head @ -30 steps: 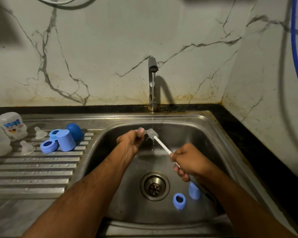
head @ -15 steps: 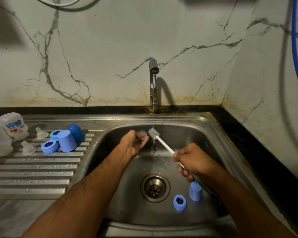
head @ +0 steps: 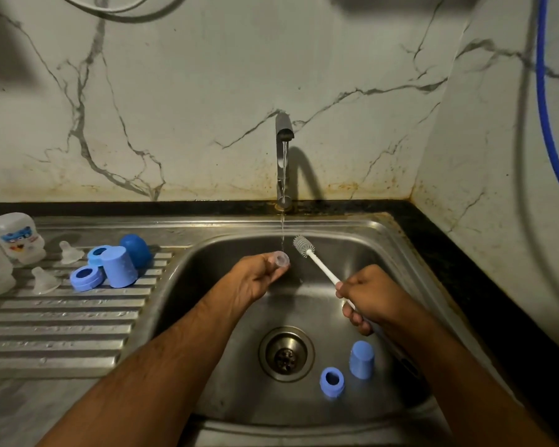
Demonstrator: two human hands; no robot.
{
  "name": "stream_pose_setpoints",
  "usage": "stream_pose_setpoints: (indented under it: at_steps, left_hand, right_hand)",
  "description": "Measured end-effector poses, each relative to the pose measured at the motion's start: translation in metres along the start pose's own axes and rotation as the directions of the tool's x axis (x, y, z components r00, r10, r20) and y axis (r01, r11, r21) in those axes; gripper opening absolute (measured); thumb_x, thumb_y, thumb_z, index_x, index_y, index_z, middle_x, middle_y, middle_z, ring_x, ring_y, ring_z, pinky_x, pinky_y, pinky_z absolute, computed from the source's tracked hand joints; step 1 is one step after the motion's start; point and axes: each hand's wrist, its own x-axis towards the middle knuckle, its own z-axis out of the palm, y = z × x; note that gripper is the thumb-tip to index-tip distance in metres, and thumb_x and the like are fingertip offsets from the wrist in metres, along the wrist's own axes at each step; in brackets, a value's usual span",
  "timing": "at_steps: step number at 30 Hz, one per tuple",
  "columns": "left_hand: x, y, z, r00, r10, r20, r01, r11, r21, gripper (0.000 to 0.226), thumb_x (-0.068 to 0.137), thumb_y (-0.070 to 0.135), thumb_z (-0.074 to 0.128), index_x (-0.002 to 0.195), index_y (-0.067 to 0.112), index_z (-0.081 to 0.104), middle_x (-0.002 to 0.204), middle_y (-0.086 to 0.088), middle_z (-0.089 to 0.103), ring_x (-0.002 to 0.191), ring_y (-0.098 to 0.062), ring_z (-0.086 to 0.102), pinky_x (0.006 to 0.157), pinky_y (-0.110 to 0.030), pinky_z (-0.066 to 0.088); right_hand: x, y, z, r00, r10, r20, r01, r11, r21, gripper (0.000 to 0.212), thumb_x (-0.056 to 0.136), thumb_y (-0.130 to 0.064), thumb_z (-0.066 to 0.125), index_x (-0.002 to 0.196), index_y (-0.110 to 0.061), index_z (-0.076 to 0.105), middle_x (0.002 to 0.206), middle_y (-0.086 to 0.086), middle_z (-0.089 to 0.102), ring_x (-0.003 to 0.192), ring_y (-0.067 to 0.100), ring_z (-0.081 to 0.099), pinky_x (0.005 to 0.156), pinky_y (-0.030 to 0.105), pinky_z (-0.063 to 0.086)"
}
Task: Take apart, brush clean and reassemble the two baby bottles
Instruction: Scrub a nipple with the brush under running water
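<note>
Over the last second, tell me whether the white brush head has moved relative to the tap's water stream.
Yes. The white brush head has shifted right, out of the water stream, and is now beside it.

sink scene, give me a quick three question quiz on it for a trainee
1. True or false: the tap is running.
2. What does the right hand hold? A) sponge B) brush C) cup
3. How many blue parts lie in the sink near the drain?

Key:
1. True, a thin stream falls.
2. B, by its white handle.
3. Two: a ring and a cap. The left hand pinches a clear teat.
</note>
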Motion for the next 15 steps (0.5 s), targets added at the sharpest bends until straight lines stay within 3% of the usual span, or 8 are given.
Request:
stream_pose_setpoints:
  at_steps: [3, 8, 12, 15]
  left_hand:
    - [0.0002, -0.0008, -0.0007, 1.000, -0.023, 0.019, 0.023, 1.000, 0.002, 0.033, 0.097, -0.015, 0.039, 0.124, -0.010, 0.057, 0.094, -0.017, 0.062, 0.085, -0.024, 0.061, 0.087, -0.039, 0.057]
    - [-0.0053, 0.0001, -0.0031, 0.998, -0.062, 0.022, 0.061, 0.998, 0.028, 0.023, 0.100, -0.003, 0.046, 0.091, 0.005, 0.065, 0.089, -0.013, 0.065, 0.081, -0.021, 0.062, 0.062, -0.027, 0.058]
    - [-0.0044, 0.0001, -0.0064, 0.999, -0.007, -0.041, 0.008, 0.999, 0.047, 0.008, 0.095, 0.005, 0.061, 0.097, 0.010, 0.067, 0.088, -0.008, 0.067, 0.076, -0.016, 0.063, 0.062, -0.023, 0.053]
    - [-0.0020, -0.0012, -0.0075, 0.989, 0.125, -0.080, -0.117, 0.989, 0.090, 0.017, 0.092, -0.001, 0.064, 0.107, 0.003, 0.069, 0.088, -0.010, 0.068, 0.075, -0.016, 0.064, 0.066, -0.024, 0.056]
  right_hand:
    - [-0.0016, -0.0018, -0.0008, 1.000, -0.002, 0.004, 0.002, 1.000, -0.010, 0.022, 0.105, -0.016, 0.050, 0.095, 0.000, 0.062, 0.061, 0.013, 0.050, 0.043, 0.015, 0.039, 0.038, 0.018, 0.030]
    - [-0.0025, -0.0011, -0.0018, 1.000, -0.015, 0.004, 0.016, 0.998, -0.058, 0.022, 0.105, -0.017, 0.051, 0.095, -0.001, 0.063, 0.063, 0.014, 0.051, 0.044, 0.016, 0.040, 0.040, 0.020, 0.031]
    - [-0.0006, -0.0002, -0.0015, 1.000, -0.026, -0.010, 0.025, 0.997, -0.073, 0.023, 0.104, -0.017, 0.052, 0.088, -0.003, 0.062, 0.061, 0.014, 0.052, 0.043, 0.016, 0.040, 0.040, 0.021, 0.031]
    - [0.0000, 0.0003, -0.0018, 1.000, -0.026, -0.006, 0.026, 0.997, -0.077, 0.023, 0.104, -0.016, 0.052, 0.086, -0.004, 0.061, 0.061, 0.014, 0.051, 0.043, 0.016, 0.040, 0.040, 0.021, 0.031]
